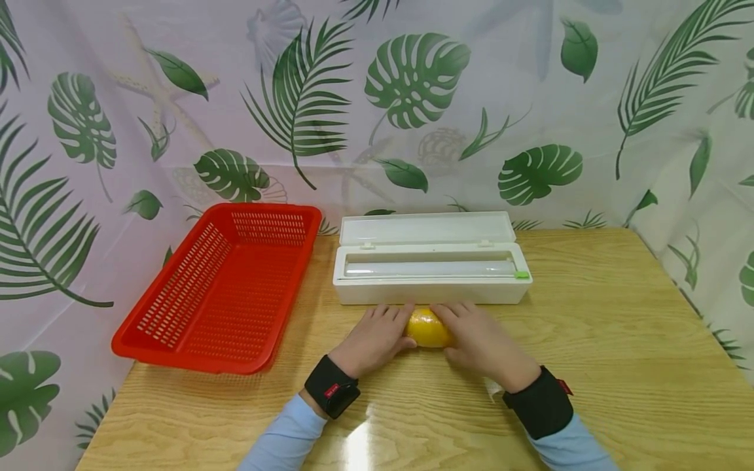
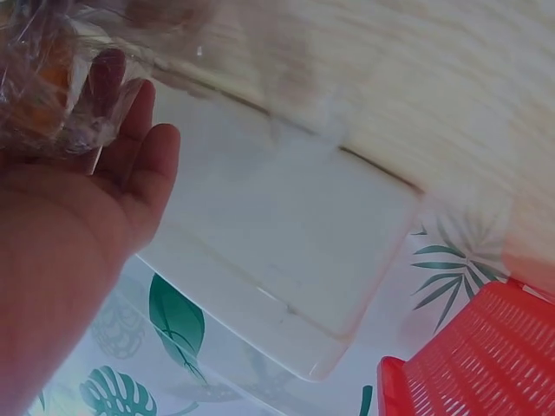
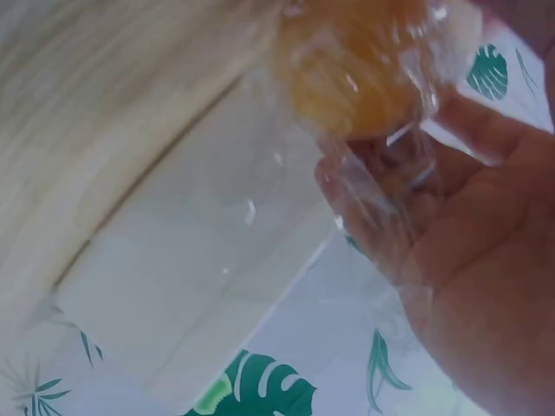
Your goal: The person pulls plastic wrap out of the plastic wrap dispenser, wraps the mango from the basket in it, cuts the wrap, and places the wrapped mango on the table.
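Observation:
A rounded yellow-orange thing, wrapped in clear cling film, is between my two hands in front of the white box. My left hand holds its left end, fingers over the top and thumb on the near side. From the other side my right hand holds the right end in the same way. In the right wrist view, loose film hangs over the right fingers. Crumpled film partly hides the fingers of the left hand in its wrist view. Whether the wrapped thing touches the table cannot be told.
Just behind the hands stands a white cling film dispenser, lid raised, a film roll inside and a green piece at its right end. A red perforated basket stands left on the wooden table. Leaf-patterned cloth hangs behind.

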`<state>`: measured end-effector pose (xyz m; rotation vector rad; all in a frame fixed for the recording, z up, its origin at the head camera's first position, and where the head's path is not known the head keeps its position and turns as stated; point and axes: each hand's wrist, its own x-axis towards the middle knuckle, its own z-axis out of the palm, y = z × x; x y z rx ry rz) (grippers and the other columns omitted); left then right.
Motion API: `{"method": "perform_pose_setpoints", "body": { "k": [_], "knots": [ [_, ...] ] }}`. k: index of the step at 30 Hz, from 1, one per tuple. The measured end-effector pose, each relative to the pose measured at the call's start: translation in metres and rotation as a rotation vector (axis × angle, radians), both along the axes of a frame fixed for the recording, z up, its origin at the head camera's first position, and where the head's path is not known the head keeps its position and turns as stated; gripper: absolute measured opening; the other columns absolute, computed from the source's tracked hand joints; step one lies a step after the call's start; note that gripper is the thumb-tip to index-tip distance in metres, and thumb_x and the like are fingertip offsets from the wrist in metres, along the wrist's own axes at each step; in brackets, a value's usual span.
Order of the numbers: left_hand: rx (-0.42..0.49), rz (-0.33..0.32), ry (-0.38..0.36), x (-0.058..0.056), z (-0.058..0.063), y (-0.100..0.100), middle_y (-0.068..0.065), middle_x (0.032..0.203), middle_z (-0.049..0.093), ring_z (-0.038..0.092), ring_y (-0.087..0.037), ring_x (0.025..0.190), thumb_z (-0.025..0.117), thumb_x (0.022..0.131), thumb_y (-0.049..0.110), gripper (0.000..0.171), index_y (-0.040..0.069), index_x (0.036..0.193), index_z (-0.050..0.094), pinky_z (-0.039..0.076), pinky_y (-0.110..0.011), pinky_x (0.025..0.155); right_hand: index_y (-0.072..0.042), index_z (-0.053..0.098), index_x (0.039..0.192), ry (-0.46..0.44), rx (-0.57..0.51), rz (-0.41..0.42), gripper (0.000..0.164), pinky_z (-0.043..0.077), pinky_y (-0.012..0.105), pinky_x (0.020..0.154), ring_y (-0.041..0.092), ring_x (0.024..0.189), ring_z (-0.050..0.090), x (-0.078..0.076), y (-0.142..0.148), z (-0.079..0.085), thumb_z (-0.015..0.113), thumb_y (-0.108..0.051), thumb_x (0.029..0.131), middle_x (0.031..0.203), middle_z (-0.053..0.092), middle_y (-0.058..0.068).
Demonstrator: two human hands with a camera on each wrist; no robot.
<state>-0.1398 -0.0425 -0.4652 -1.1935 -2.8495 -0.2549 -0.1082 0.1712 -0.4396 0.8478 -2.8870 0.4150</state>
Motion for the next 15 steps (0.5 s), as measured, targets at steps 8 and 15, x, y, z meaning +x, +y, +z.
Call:
{"method": "perform_pose_setpoints", "body": {
  "k": [8,15],
  "knots": [
    [0.006,0.021,0.088,-0.0005,-0.0021,0.0005,-0.010,0.120,0.056,0.046,-0.024,0.105,0.047,0.093,0.042,0.058,0.004,0.136,0.033,0.041,-0.039,0.094,0.001,0.045,0.126,0.018,-0.008,-0.033,0.069,0.046,0.048,0.088,0.033,0.102,0.050,-0.0046,0.0002,-0.0095,0.079,-0.012,0.067,0.115,0.057,0.020],
    [-0.011,0.016,0.085,-0.0015,-0.0003,0.0004,-0.008,0.121,0.056,0.045,-0.024,0.107,0.049,0.092,0.042,0.059,0.005,0.136,0.033,0.039,-0.040,0.097,-0.002,0.046,0.126,-0.038,-0.052,-0.021,0.071,0.047,0.049,0.086,0.032,0.101,0.051,-0.0064,0.0022,-0.0064,0.081,-0.012,0.065,0.114,0.057,0.019]
  ]
}}
